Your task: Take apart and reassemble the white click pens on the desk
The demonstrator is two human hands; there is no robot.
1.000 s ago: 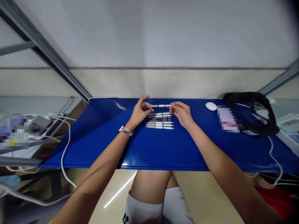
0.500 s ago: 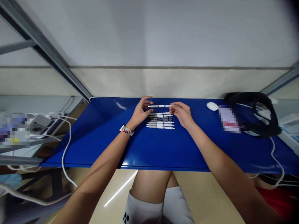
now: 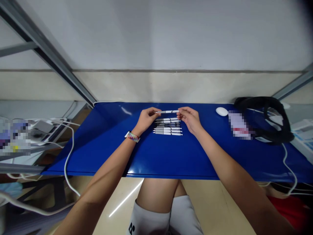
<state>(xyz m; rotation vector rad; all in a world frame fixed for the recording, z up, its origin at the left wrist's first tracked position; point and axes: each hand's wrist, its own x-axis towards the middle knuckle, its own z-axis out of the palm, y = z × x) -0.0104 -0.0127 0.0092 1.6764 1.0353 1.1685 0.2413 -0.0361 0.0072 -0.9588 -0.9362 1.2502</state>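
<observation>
Between my two hands a white and grey pen (image 3: pixel 168 112) lies sideways. My left hand (image 3: pixel 147 118) pinches its left, tip end between thumb and fingers. At the other end, my right hand (image 3: pixel 189 118) grips it with thumb and fingertips. Just nearer to me, several similar pens (image 3: pixel 168 131) form a stacked row on the blue table (image 3: pixel 166 156), all parallel with their tips to the left. A darker pen (image 3: pixel 167 125) lies in the middle of that row. A colourful woven band circles my left wrist.
On the right of the table are a white computer mouse (image 3: pixel 221 111), a blurred-out packet (image 3: pixel 239 125) and a black headset-like strap (image 3: pixel 269 98). White cables (image 3: pixel 69 156) hang at the left edge. A metal frame post (image 3: pixel 61 62) rises at the left, and a wall stands behind.
My left hand has closed from spread fingers to a pinch on the pen's left end. My right hand stays on the other end, and the row of pens has not moved.
</observation>
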